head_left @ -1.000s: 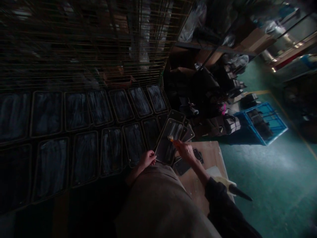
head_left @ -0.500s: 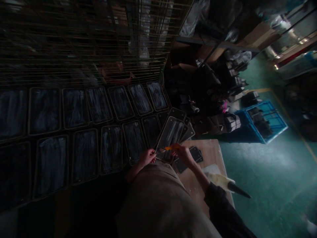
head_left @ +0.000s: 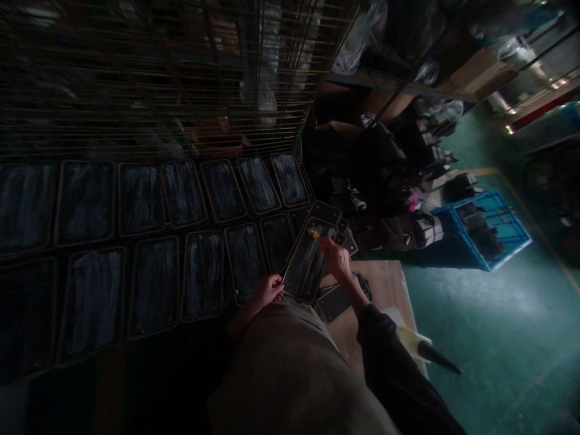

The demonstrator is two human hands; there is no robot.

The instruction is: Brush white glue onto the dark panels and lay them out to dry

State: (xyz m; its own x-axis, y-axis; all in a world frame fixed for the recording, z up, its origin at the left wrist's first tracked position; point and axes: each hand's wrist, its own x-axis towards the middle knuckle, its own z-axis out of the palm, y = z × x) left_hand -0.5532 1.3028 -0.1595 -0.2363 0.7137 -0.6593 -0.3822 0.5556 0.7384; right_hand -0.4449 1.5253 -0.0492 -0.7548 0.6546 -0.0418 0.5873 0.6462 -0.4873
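Thin panel (head_left: 302, 275): hold by the rim

The panel lies slantwise before the apron (head_left: 294, 362), over other panels (head_left: 325, 212), by the worktop (head_left: 392, 284). It looks light and stiff; its streaked face may be slick if wet, so the rim seems the safer hold. The left grip (head_left: 270, 290) seems to pinch its near left corner; the right grip (head_left: 336, 258) is closed round a brush (head_left: 314, 233) over its far end. Leftward, streaked boards (head_left: 202, 275) lie in rows.

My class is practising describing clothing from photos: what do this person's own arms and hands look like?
The left hand and the right hand are bare, without gloves. On the right, a dark sleeve with a loose cuff ends short of the wrist, showing no readable markings. Shadow hides any sleeve on the left.
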